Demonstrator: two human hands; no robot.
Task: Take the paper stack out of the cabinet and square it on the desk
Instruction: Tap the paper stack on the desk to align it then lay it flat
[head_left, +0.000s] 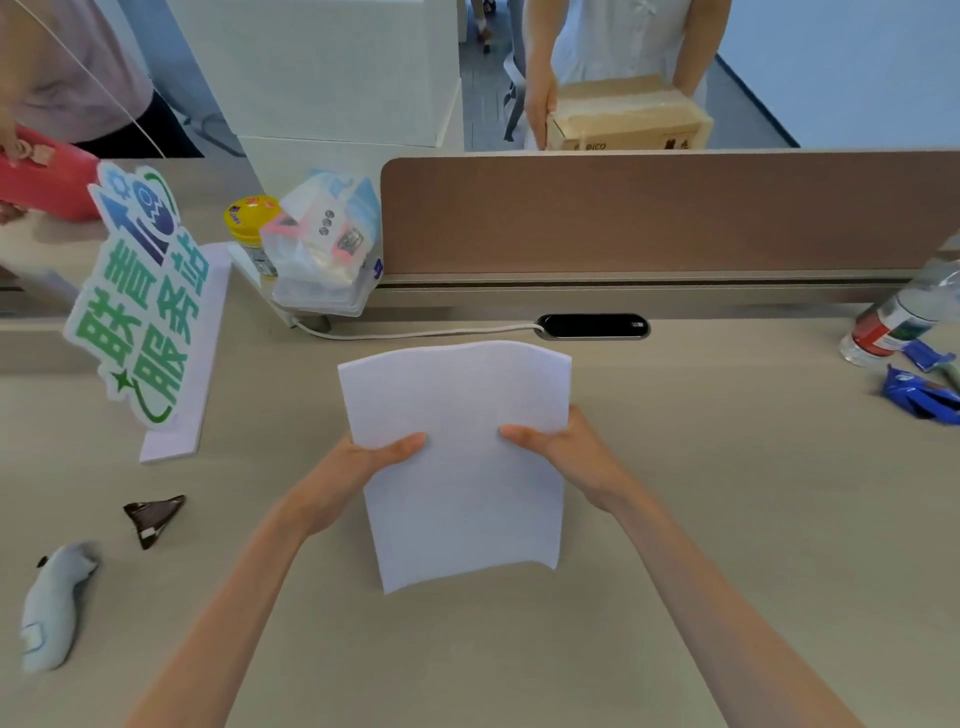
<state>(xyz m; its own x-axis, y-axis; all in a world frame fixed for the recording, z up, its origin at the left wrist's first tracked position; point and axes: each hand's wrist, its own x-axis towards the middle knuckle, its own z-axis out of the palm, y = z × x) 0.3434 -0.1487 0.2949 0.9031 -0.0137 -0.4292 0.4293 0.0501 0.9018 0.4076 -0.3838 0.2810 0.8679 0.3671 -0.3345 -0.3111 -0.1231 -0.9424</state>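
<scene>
A white paper stack (460, 410) stands nearly upright over the middle of the beige desk (701, 519), its lower edge down at the desk surface. My left hand (363, 462) grips its left edge, thumb across the front. My right hand (563, 447) grips its right edge the same way. The top edge bows slightly. No cabinet is in view.
A green-lettered sign (140, 301) stands at the left, with a yellow-lidded jar (249, 223) and plastic bag (322, 239) behind it. A dark wrapper (153, 517) and grey object (52, 603) lie front left. A bottle (898, 317) and blue wrappers (924, 395) lie right. A brown partition (665, 213) backs the desk; two people stand beyond.
</scene>
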